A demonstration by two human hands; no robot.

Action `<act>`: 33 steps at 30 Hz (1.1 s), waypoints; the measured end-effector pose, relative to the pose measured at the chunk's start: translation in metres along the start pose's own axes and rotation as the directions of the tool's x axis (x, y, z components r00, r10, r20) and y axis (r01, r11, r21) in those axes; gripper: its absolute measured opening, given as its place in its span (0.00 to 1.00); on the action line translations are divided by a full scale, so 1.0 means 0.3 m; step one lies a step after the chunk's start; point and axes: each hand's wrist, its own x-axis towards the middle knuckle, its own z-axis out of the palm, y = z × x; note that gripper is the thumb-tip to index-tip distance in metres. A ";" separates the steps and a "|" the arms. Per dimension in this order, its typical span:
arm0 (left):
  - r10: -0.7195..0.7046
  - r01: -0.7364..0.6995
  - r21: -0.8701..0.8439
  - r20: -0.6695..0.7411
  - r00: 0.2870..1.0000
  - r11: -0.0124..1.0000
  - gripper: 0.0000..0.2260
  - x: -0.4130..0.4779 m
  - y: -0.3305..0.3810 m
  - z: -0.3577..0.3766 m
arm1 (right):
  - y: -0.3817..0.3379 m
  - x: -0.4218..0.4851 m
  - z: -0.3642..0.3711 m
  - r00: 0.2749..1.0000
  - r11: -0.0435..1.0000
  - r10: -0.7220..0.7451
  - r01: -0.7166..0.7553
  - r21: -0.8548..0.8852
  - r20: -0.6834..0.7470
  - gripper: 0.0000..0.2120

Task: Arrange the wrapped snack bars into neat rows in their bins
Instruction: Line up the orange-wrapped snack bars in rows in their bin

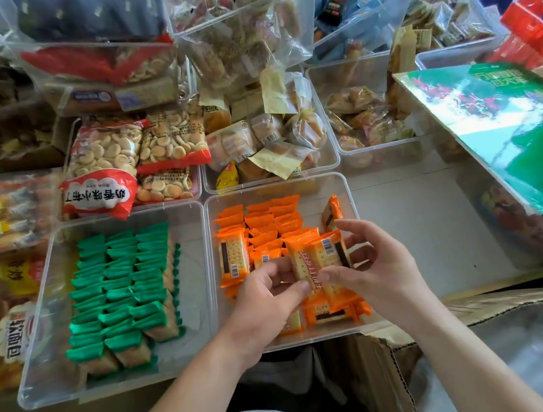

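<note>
- The thumb and curled fingers of the right hand [379, 260] pinch a small bunch of orange-wrapped bars [320, 258] from the right. Its index finger arches over their top edge.
- The left hand [265, 298] grips the same bunch from the left, thumb pressed to the lower front.
- The held bars show pale dotted crackers with a dark filling stripe, a barcode and red lettering through clear windows, with crimped orange ends.
- They are held upright, just above the near half of the clear bin [309, 187].
- Behind them, standing orange rows [265, 220] fill the far left of that bin; loose bars lie beneath the hands.
- One bar [331, 213] leans at the right wall.
- The neighbouring bin [187, 230] on the left holds green-wrapped bars [122, 287] in neat rows.
</note>
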 end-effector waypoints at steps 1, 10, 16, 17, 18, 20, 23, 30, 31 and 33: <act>-0.001 0.001 0.003 -0.012 1.000 1.000 0.13 0.002 -0.003 0.004 | 0.001 -0.001 -0.001 1.000 1.000 0.001 -0.001 0.029 -0.012 0.28; 0.060 -0.048 0.129 -0.092 0.994 0.990 0.12 0.004 -0.008 0.060 | 0.008 0.006 0.045 0.981 1.000 -0.017 0.017 -0.006 -0.192 0.27; 0.072 -0.064 0.087 -0.101 0.992 0.994 0.16 0.017 -0.003 0.060 | -0.007 -0.003 0.062 0.991 0.993 0.024 -0.008 0.116 -0.135 0.12; 0.062 -0.056 0.070 -0.089 0.994 0.996 0.16 0.017 -0.001 0.052 | -0.008 0.000 0.053 0.992 0.991 0.045 -0.030 0.130 -0.116 0.14; 0.058 -0.054 0.049 -0.073 0.996 0.997 0.16 0.016 0.001 0.045 | -0.012 0.004 0.044 0.993 0.989 0.061 -0.046 0.139 -0.105 0.16; 0.060 -0.060 -0.007 -0.038 0.997 0.998 0.15 0.012 0.003 0.037 | -0.027 0.015 0.022 0.994 0.987 0.068 -0.054 0.154 -0.085 0.15; 0.057 -0.057 -0.089 0.008 0.998 0.994 0.15 0.009 0.003 0.028 | -0.035 0.028 -0.009 0.995 0.973 0.099 -0.093 0.212 -0.018 0.19; 0.022 -0.020 -0.049 0.047 0.999 0.999 0.13 0.014 0.010 0.023 | -0.027 0.033 -0.011 0.991 0.970 0.130 -0.121 0.211 -0.031 0.14; 0.018 -0.016 -0.044 0.057 0.998 0.999 0.13 0.013 0.011 0.023 | -0.026 0.033 -0.013 0.991 0.972 0.132 -0.122 0.202 -0.036 0.14; 0.006 -0.002 -0.055 0.075 0.997 0.999 0.12 0.011 0.013 0.023 | -0.024 0.035 -0.013 0.990 0.977 0.130 -0.120 0.177 -0.048 0.14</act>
